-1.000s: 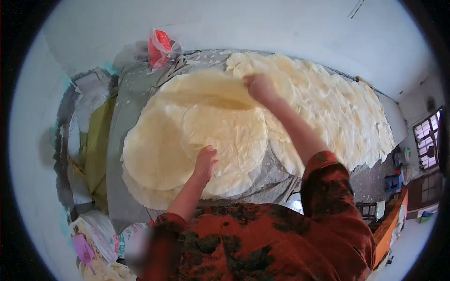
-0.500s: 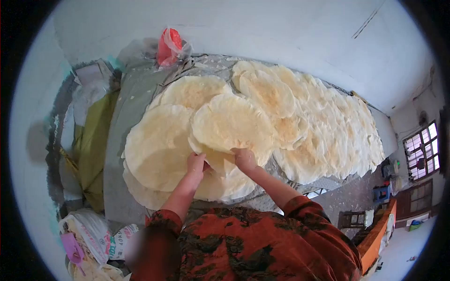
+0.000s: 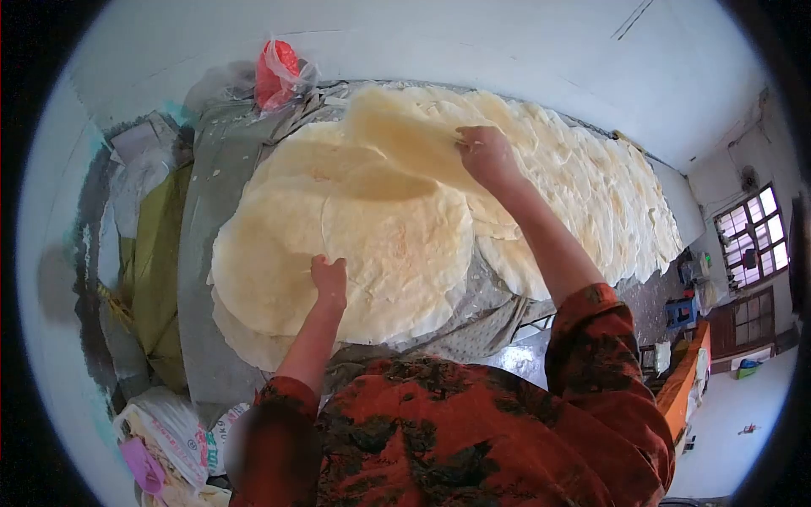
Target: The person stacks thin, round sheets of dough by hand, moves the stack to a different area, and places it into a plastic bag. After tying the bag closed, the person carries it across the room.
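Dozens of pale round sheets [image 3: 591, 194] overlap across the bench [image 3: 198, 253] toward its far edge. One lifted sheet [image 3: 397, 127] (thin, floppy, likely tear-prone, best pinched at the rim) hangs from the right hand [image 3: 488, 156]; the left hand [image 3: 329, 279] presses the near stack [image 3: 338, 245].

The lifted flatbread [image 3: 405, 135] is thin, matt, pale dough, limp and slightly translucent; the stacked rounds [image 3: 338, 245] look dry and floury (faintly browned in patches). The cloth [image 3: 198, 253] under them is grey, dull and wrinkled. A red plastic bag [image 3: 279, 72] shines glossy beside the matt white wall [image 3: 507, 42].
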The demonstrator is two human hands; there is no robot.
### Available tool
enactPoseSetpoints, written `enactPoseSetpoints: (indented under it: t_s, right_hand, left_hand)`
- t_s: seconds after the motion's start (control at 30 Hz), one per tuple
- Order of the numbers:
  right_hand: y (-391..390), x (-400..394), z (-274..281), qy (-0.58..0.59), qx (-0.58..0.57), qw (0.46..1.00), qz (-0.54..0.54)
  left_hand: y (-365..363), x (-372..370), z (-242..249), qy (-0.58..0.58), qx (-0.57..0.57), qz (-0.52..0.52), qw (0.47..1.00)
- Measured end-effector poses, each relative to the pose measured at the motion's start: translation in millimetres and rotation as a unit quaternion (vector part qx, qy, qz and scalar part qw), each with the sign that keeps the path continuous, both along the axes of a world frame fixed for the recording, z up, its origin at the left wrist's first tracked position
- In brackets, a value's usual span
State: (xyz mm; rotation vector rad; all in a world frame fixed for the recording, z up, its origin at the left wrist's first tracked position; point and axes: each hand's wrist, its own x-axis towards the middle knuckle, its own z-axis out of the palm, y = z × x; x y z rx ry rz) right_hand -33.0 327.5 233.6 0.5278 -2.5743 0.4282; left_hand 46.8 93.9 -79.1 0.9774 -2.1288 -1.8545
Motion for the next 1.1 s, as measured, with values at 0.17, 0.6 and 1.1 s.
enactPoseSetpoints:
  t_s: [0.17, 0.6, 1.1]
  right_hand:
    - [-5.0, 38.8, -107.6, 0.018, 0.053, 0.998, 0.025]
    - [-15.1, 80.1, -245.9, -0.186, 0.001, 0.981, -0.062]
    - [-58.0, 114.9, -223.1, -0.308, 0.041, 0.943, -0.117]
  left_hand:
    - [4.8, -8.0, 58.3, -0.118, -0.21, -0.112, 0.964]
    - [9.2, -46.2, 59.1, -0.104, -0.334, -0.107, 0.931]
    - [-10.0, -12.0, 74.5, -0.051, 0.553, -0.145, 0.819]
